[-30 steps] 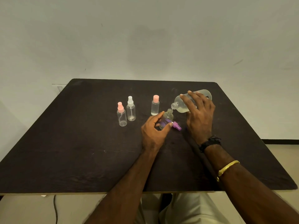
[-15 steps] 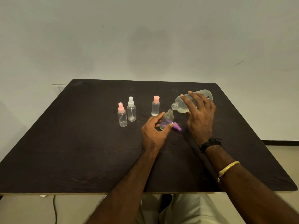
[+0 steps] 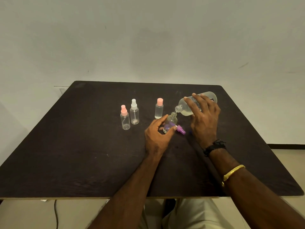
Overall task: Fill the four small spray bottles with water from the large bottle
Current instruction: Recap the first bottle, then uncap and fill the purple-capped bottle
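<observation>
My right hand [image 3: 203,116] grips the large clear bottle [image 3: 184,107], tipped on its side with its open mouth just over the neck of a small uncapped bottle [image 3: 171,120]. My left hand [image 3: 157,134] holds that small bottle upright on the dark table [image 3: 82,154], thumb and fingers curled round it. Its purple spray cap [image 3: 181,130] lies on the table just right of it. Three capped small bottles stand to the left: one with a pink spray top [image 3: 125,119], one with a white spray top [image 3: 134,113], one with a pink cap [image 3: 159,109].
The table's front edge runs just above my lap. A pale wall rises behind the table's far edge. A black cable [image 3: 57,214] hangs below the front left edge.
Hardly anything differs. The large bottle stays tipped over the small bottle's neck and both hands keep their holds.
</observation>
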The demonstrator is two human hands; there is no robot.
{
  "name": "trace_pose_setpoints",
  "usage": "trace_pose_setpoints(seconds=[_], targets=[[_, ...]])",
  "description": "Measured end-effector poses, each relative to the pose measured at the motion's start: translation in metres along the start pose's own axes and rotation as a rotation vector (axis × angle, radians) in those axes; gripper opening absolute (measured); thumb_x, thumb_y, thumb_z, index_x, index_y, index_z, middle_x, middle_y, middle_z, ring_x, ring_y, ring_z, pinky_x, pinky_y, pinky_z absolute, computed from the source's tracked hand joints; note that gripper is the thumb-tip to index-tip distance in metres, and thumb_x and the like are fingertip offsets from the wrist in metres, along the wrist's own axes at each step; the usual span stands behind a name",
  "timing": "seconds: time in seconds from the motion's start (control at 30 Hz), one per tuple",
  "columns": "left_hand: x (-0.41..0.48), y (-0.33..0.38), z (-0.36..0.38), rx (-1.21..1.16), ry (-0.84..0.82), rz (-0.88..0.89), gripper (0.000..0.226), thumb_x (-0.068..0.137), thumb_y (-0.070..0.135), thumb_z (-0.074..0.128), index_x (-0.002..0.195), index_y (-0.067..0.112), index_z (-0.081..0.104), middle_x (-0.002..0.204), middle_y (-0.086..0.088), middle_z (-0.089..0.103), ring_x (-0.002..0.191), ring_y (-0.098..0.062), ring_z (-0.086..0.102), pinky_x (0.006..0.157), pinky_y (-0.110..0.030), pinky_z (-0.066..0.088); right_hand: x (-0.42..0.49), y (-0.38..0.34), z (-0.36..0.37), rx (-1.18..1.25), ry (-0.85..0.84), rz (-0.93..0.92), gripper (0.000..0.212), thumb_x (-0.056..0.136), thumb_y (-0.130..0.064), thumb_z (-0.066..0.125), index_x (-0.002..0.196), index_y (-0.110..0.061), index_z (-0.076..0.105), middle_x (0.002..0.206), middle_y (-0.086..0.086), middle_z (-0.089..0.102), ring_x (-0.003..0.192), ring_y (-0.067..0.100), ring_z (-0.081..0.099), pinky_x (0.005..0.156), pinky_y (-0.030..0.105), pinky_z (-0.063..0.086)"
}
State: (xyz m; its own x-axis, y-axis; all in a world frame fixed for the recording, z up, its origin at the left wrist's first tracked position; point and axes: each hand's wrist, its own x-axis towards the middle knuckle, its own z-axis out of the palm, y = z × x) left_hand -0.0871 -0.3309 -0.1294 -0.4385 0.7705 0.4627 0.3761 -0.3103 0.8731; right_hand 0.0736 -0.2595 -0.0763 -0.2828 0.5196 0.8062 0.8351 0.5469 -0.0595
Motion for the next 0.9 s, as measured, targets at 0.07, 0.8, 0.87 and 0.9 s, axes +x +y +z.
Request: trace_pose_setpoints(seconds=[0.07,0.8,0.87,0.9], targets=[[-0.0002,-0.0005,-0.0003,0.006,-0.003,-0.001,0.057,0.079,0.030,0.085,0.131,0.014,0.066,0.118,0.003,0.071,0.105,-0.007,0.068,0.090,-0.029,0.059,0.0002,-0.0005,-0.0004,0.001,0.000,0.000,0.067,0.083,-0.003,0.070,0.144,-0.024,0.053,0.149,0.011,0.052,0.140,0.037,0.043,0.112,0.060,0.033],[-0.0006,-0.0002,-0.0001,-0.006,0.000,-0.014,0.056,0.079,0.027,0.086,0.131,0.014,0.066,0.120,0.003,0.070,0.106,-0.007,0.068,0.089,-0.029,0.060,0.0020,0.0015,-0.0009,-0.021,0.023,-0.004,0.070,0.081,0.001,0.070,0.144,-0.024,0.054,0.149,0.010,0.052,0.140,0.036,0.042,0.112,0.059,0.032],[-0.0004,0.0000,-0.0002,-0.003,0.000,-0.016,0.057,0.079,0.028,0.086,0.131,0.014,0.066,0.120,0.003,0.070,0.106,-0.006,0.068,0.089,-0.029,0.060,0.0024,0.0015,-0.0014,-0.014,0.025,-0.007,0.069,0.081,0.000,0.069,0.144,-0.024,0.053,0.149,0.011,0.052,0.140,0.036,0.043,0.111,0.060,0.033],[-0.0004,0.0000,-0.0002,-0.002,0.001,-0.016,0.057,0.079,0.028,0.086,0.131,0.014,0.066,0.119,0.004,0.070,0.105,-0.006,0.068,0.089,-0.029,0.060,0.0024,0.0016,-0.0014,-0.014,0.023,-0.008,0.069,0.081,0.000,0.069,0.144,-0.025,0.053,0.149,0.011,0.052,0.140,0.036,0.042,0.111,0.060,0.033]])
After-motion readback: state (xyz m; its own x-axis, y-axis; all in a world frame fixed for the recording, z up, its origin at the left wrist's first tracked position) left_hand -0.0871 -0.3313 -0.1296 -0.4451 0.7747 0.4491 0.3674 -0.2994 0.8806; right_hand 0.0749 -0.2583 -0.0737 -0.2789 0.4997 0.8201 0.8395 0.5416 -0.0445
